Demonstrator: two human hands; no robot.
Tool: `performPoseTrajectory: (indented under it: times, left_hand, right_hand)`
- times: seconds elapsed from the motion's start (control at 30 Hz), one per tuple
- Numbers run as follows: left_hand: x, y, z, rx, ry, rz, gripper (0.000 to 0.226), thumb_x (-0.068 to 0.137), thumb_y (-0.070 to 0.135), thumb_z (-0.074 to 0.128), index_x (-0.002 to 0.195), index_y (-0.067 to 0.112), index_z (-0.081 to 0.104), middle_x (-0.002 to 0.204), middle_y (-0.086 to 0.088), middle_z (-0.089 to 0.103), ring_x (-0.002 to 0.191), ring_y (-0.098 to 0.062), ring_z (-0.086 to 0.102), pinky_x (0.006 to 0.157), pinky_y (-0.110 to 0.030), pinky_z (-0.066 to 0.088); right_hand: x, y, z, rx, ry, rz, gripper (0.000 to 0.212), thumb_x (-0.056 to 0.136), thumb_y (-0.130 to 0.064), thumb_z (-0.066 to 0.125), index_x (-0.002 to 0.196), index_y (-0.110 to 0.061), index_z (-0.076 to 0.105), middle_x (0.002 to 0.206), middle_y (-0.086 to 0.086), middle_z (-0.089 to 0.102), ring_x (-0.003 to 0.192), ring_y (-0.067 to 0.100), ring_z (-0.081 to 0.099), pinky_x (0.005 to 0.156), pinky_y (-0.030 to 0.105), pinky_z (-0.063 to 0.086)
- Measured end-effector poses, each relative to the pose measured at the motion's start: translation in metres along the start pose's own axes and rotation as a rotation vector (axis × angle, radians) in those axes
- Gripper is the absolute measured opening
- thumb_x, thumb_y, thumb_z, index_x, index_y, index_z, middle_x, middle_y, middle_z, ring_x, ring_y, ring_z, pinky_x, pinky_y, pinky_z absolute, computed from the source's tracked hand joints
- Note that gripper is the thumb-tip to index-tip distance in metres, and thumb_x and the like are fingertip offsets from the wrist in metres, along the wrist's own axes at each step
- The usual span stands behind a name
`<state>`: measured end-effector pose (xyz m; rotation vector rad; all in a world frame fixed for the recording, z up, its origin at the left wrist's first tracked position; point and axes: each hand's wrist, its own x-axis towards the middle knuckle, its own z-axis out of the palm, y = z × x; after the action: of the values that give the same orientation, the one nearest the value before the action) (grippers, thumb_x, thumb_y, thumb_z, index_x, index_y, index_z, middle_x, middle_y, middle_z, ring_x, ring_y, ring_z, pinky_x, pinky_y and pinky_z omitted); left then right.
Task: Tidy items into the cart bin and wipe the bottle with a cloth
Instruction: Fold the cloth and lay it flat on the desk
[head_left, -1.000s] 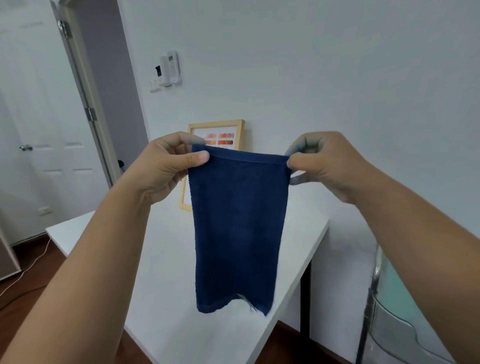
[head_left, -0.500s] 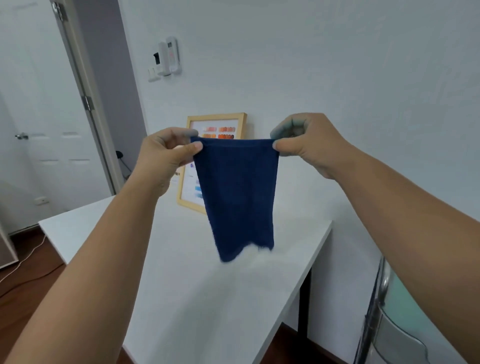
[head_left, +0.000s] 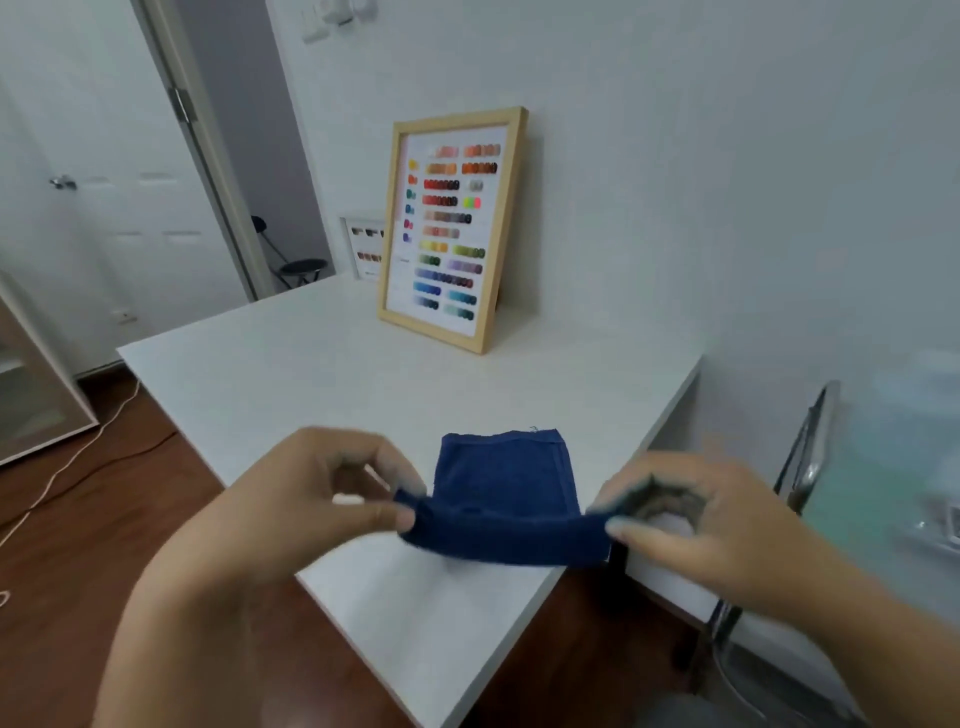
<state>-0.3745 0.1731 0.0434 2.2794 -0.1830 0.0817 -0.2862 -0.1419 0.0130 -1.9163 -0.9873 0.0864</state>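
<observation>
A person's two bare hands hold a dark blue cloth (head_left: 506, 493) low over the near corner of a white table (head_left: 322, 374), seen from a head camera looking down.

The left hand (head_left: 317, 499) pinches the cloth's near left corner between thumb and curled fingers. The right hand (head_left: 680, 512) pinches the near right corner the same way. Both are blurred, so the finer finger positions are hard to tell.

The cloth's near edge stretches taut between the two hands, running left to right. From that edge the cloth extends away from the person, and its far part appears to lie flat on the table, with the far hem parallel to the held edge. So the cloth lies between the hands and just beyond them, about equally near to each. The near edge seems lifted slightly off the surface, folded or sagging over itself.

My judgement is that the cloth is being laid out or folded on the table, and the coming move depends on keeping the held edge square to the far hem while both hands travel together.

A wooden frame (head_left: 452, 228) holding a colour chart leans against the wall at the back of the table, well apart from the cloth. No bottle or cart bin can be clearly made out here.
</observation>
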Motion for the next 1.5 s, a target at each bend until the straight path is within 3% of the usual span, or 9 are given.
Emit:
performPoseTrajectory:
  times: [0.2, 0.4, 0.57, 0.7, 0.8, 0.93, 1.07, 1.2, 1.5]
  left_hand:
    - [-0.003, -0.012, 0.012, -0.135, 0.017, -0.113, 0.013, 0.075, 0.022, 0.084, 0.086, 0.027, 0.078, 0.083, -0.002, 0.077, 0.079, -0.016, 0.074, 0.074, -0.022, 0.056]
    - [0.079, -0.047, 0.042, 0.020, 0.311, -0.269, 0.018, 0.083, 0.013, 0.073, 0.082, 0.031, 0.074, 0.081, 0.015, 0.074, 0.074, 0.000, 0.069, 0.064, -0.016, 0.045]
    - [0.122, -0.079, 0.066, 0.095, 0.363, -0.339, 0.020, 0.088, 0.010, 0.066, 0.102, 0.023, 0.074, 0.089, 0.016, 0.066, 0.078, 0.004, 0.061, 0.059, -0.006, 0.039]
    - [0.134, -0.088, 0.073, 0.150, 0.433, -0.313, 0.024, 0.091, 0.010, 0.063, 0.110, 0.021, 0.072, 0.104, 0.006, 0.069, 0.078, 0.004, 0.059, 0.070, -0.009, 0.042]
    - [0.133, -0.089, 0.079, 0.236, 0.386, -0.335, 0.030, 0.094, 0.012, 0.059, 0.122, 0.019, 0.067, 0.121, 0.001, 0.066, 0.095, -0.009, 0.061, 0.087, -0.021, 0.046]
    - [0.117, -0.084, 0.084, 0.565, 0.362, -0.287, 0.046, 0.099, 0.030, 0.048, 0.145, 0.022, 0.045, 0.148, 0.004, 0.041, 0.127, -0.025, 0.041, 0.100, -0.033, 0.040]
    - [0.103, -0.067, 0.113, 0.668, 0.148, -0.228, 0.053, 0.104, 0.038, 0.026, 0.154, 0.025, 0.023, 0.163, 0.006, 0.016, 0.148, -0.026, 0.016, 0.116, -0.045, 0.020]
    - [0.103, -0.069, 0.127, 0.644, -0.115, -0.311, 0.058, 0.105, 0.039, 0.017, 0.157, 0.022, -0.002, 0.165, 0.004, -0.009, 0.151, -0.024, -0.007, 0.117, -0.052, 0.003]
    - [0.130, -0.086, 0.104, 0.540, -0.335, -0.096, 0.057, 0.105, 0.029, 0.027, 0.157, 0.031, 0.005, 0.162, 0.015, -0.012, 0.149, -0.013, -0.014, 0.114, -0.058, -0.013]
  right_hand:
    - [0.004, 0.013, 0.009, 0.100, 0.076, 0.027, 0.028, 0.080, -0.003, 0.074, 0.088, -0.029, 0.073, 0.088, -0.006, 0.073, 0.084, 0.011, 0.070, 0.074, 0.021, 0.056]
    - [0.070, 0.062, 0.020, 0.124, 0.276, 0.247, 0.025, 0.082, -0.007, 0.070, 0.082, -0.031, 0.071, 0.079, -0.010, 0.072, 0.070, -0.002, 0.064, 0.062, 0.008, 0.048]
    - [0.101, 0.099, 0.036, 0.024, 0.314, 0.404, 0.020, 0.085, -0.012, 0.064, 0.086, -0.032, 0.068, 0.084, -0.009, 0.071, 0.077, 0.001, 0.064, 0.059, 0.009, 0.042]
    - [0.110, 0.111, 0.044, -0.033, 0.360, 0.411, 0.021, 0.087, -0.011, 0.062, 0.083, -0.031, 0.066, 0.085, -0.011, 0.068, 0.083, 0.004, 0.062, 0.066, 0.016, 0.047]
    - [0.111, 0.115, 0.050, -0.103, 0.376, 0.400, 0.016, 0.090, -0.011, 0.060, 0.090, -0.026, 0.068, 0.096, -0.009, 0.067, 0.094, 0.009, 0.058, 0.081, 0.020, 0.045]
    - [0.100, 0.115, 0.054, -0.528, 0.380, 0.203, 0.023, 0.094, -0.022, 0.053, 0.111, -0.027, 0.068, 0.126, -0.009, 0.061, 0.121, 0.018, 0.040, 0.100, 0.027, 0.033]
    - [0.097, 0.106, 0.071, -0.568, -0.058, 0.064, 0.049, 0.099, -0.036, 0.041, 0.147, -0.027, 0.036, 0.158, -0.008, 0.024, 0.145, 0.018, 0.013, 0.118, 0.036, 0.008]
    - [0.092, 0.114, 0.072, -0.678, -0.329, 0.231, 0.063, 0.100, -0.052, 0.026, 0.154, -0.029, 0.004, 0.161, -0.012, -0.007, 0.147, 0.011, -0.011, 0.118, 0.045, -0.006]
    - [0.065, 0.106, 0.091, -0.629, -0.089, 0.440, 0.064, 0.099, -0.055, 0.018, 0.154, -0.028, -0.001, 0.161, -0.012, -0.011, 0.147, 0.011, -0.016, 0.115, 0.051, -0.011]
